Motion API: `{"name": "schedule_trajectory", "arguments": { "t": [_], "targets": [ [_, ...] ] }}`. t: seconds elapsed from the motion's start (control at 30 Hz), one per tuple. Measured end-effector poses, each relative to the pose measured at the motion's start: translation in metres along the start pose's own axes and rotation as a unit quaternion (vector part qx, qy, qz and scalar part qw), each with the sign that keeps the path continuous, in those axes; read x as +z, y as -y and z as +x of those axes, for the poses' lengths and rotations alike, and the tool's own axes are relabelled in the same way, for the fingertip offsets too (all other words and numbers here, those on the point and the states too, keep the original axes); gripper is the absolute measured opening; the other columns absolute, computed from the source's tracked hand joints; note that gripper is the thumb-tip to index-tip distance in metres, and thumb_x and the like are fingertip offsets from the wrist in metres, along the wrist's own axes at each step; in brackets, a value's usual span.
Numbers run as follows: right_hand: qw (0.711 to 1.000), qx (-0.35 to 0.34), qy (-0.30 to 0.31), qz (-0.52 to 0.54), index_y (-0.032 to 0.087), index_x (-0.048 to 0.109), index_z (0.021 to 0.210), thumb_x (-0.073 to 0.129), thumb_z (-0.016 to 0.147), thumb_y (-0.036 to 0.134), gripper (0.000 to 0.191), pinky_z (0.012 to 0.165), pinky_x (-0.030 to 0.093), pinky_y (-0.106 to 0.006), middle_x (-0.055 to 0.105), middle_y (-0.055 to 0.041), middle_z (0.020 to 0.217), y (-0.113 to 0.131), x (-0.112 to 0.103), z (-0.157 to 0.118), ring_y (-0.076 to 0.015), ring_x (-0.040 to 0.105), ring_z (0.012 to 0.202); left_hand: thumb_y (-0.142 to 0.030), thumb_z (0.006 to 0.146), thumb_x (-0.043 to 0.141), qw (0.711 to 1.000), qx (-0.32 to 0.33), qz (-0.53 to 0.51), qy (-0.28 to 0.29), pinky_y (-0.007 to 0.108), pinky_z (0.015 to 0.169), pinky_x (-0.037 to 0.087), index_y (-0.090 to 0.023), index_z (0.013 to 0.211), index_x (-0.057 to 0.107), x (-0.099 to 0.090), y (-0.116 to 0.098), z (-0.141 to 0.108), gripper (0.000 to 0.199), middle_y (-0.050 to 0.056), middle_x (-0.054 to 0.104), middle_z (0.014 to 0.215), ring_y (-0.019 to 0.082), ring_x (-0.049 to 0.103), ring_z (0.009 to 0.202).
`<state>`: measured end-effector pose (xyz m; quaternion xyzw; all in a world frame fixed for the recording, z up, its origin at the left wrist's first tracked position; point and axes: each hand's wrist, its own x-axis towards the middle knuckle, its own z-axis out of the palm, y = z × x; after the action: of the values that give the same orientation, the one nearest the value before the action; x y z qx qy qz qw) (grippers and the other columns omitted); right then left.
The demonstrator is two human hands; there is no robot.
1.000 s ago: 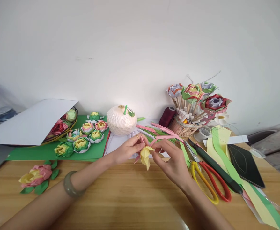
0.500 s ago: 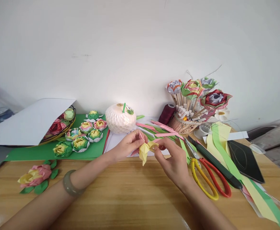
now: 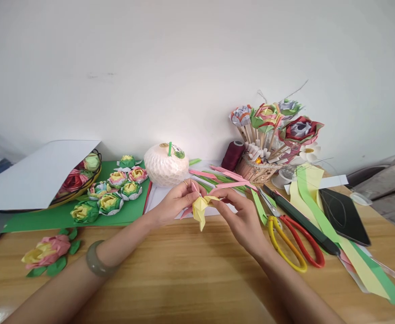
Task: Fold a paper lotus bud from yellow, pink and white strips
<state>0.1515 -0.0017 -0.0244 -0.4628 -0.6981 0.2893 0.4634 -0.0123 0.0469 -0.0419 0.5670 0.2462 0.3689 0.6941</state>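
A folded yellow paper piece (image 3: 200, 211) hangs between my two hands above the table, its pointed end down. My left hand (image 3: 177, 200) pinches it from the left, with a bit of pink paper showing at the fingertips. From the right, my right hand (image 3: 240, 216) grips a yellow flap of the same piece between thumb and fingers. Just behind the hands lie pink and green paper strips (image 3: 229, 177) on white sheets. Scissors (image 3: 285, 220) with yellow and red handles rest right of my right hand.
Several paper flowers (image 3: 111, 204) sit on green paper at the left, near a pink-yellow flower (image 3: 45, 252). A foam-wrapped fruit (image 3: 166, 166) stands at the back. Rightward are a thread spool (image 3: 233, 155), a basket (image 3: 258, 171) of stemmed flowers, a long-handled knife (image 3: 302, 220) and a black tablet (image 3: 344, 216).
The whole view has shifted slightly. My right fingers have closed in on the yellow flap, nearer to my left hand, and the flap looks more folded in.
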Motion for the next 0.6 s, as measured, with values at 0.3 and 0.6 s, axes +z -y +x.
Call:
{"name": "schedule_trajectory", "arguments": {
  "t": [0.3,0.6],
  "targets": [
    [0.997,0.027,-0.043,0.053,0.020,0.060,0.080,0.057,0.079,0.024,0.005,0.069,0.047,-0.028,0.064,-0.0020,0.081,-0.0053,0.0040,-0.0006,-0.0155,0.058,0.075,-0.045,0.068,0.064,0.992,-0.043,-0.095,-0.067,0.017,0.041,0.025,-0.017,0.073,0.045,0.0078,0.0018,-0.0024,0.034,-0.001,0.048,0.071,0.005,0.038,0.051],
    [0.977,0.138,0.043,0.157,0.016,0.060,0.074,0.060,0.073,0.024,0.008,0.067,0.044,-0.027,0.060,-0.0010,0.072,-0.0041,-0.0009,0.0049,-0.0135,0.054,0.069,-0.039,0.071,0.064,0.992,-0.046,-0.106,-0.047,0.015,0.038,0.024,-0.017,0.072,0.045,0.0086,0.0087,-0.0022,0.030,-0.005,0.042,0.060,0.004,0.036,0.045]
  ]
}}
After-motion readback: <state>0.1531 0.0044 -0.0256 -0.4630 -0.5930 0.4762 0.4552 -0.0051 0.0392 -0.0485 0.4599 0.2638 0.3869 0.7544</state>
